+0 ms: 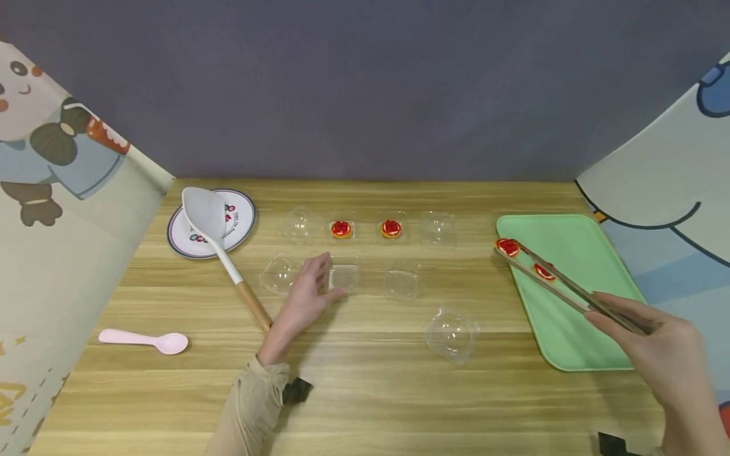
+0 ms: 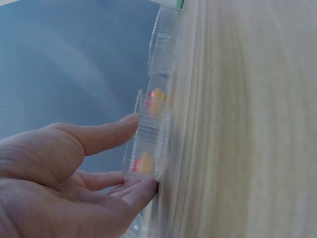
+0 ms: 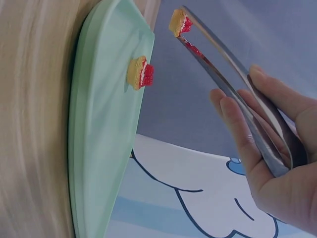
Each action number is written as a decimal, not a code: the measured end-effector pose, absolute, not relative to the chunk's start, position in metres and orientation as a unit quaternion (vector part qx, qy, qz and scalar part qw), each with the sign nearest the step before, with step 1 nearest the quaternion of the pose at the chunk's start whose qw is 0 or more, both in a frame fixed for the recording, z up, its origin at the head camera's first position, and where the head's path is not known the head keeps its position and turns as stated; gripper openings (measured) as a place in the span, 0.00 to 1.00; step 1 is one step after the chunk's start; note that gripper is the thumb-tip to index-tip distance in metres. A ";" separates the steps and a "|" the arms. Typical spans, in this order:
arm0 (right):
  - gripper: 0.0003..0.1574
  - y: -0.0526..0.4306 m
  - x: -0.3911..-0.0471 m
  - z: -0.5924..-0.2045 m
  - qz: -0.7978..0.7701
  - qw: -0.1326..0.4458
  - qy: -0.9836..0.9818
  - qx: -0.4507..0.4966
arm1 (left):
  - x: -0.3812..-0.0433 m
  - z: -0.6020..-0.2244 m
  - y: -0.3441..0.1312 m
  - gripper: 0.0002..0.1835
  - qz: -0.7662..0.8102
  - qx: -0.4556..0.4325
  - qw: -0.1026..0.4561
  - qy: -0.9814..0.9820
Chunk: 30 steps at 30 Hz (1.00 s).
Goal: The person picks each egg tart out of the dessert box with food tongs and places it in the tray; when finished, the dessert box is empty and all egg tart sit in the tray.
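My right hand [image 1: 656, 335] grips metal tongs [image 3: 233, 94]. Their tips hold a small toy tart [image 1: 507, 247] with a red topping, raised above the left edge of the green tray [image 1: 587, 316]. A second tart [image 3: 134, 74] sits on that tray. Fingers fairly straight, my left hand [image 1: 308, 297] is beside a clear plastic box [image 1: 343, 277], its thumb and fingertips right at the box's side and front edge. Behind that box, two clear boxes each contain a tart: one tart [image 1: 341, 229] on the left, another tart [image 1: 391, 228] on the right.
More clear containers stand around: a box [image 1: 402, 283] and several domed ones, including a domed container [image 1: 452, 334] in front. At left are a plate [image 1: 242, 218] with a white ladle [image 1: 205, 212] across it and a pink spoon [image 1: 171, 343]. Walls border the table.
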State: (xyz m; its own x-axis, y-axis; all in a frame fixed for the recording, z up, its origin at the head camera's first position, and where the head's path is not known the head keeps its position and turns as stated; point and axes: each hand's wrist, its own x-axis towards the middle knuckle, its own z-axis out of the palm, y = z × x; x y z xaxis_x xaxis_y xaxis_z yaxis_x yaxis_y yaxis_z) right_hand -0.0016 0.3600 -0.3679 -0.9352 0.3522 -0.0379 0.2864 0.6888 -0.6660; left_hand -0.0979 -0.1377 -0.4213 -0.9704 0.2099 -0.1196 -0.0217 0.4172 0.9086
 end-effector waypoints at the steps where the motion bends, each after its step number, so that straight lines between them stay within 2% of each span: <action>1: 0.38 0.361 -0.001 -0.368 0.362 0.048 -0.913 -0.180 | -0.098 -0.421 -0.138 0.47 0.537 0.057 0.108 0.835; 8: 0.33 0.369 0.005 -0.370 0.403 0.060 -0.886 -0.221 | -0.098 -0.421 -0.138 0.48 0.536 0.055 0.109 0.835; 13: 0.36 0.374 0.008 -0.372 0.413 0.076 -0.870 -0.258 | -0.098 -0.421 -0.138 0.48 0.535 0.055 0.109 0.836; 23: 0.33 0.389 0.016 -0.382 0.456 0.167 -0.826 -0.288 | -0.098 -0.421 -0.138 0.48 0.537 0.051 0.111 0.835; 26: 0.33 0.394 0.016 -0.383 0.438 0.170 -0.821 -0.324 | -0.098 -0.421 -0.137 0.48 0.534 0.052 0.112 0.837; 30: 0.34 0.403 0.019 -0.387 0.438 0.144 -0.817 -0.347 | -0.098 -0.420 -0.137 0.48 0.530 0.050 0.113 0.839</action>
State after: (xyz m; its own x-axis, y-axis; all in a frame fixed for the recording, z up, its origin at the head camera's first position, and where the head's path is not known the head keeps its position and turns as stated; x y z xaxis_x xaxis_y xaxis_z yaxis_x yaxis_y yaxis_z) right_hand 0.0195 0.4026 -0.3872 -0.7183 0.6923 -0.0690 0.4410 0.3763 -0.8148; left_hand -0.0980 -0.1374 -0.4202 -0.9694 0.2039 -0.1370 -0.0362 0.4329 0.9007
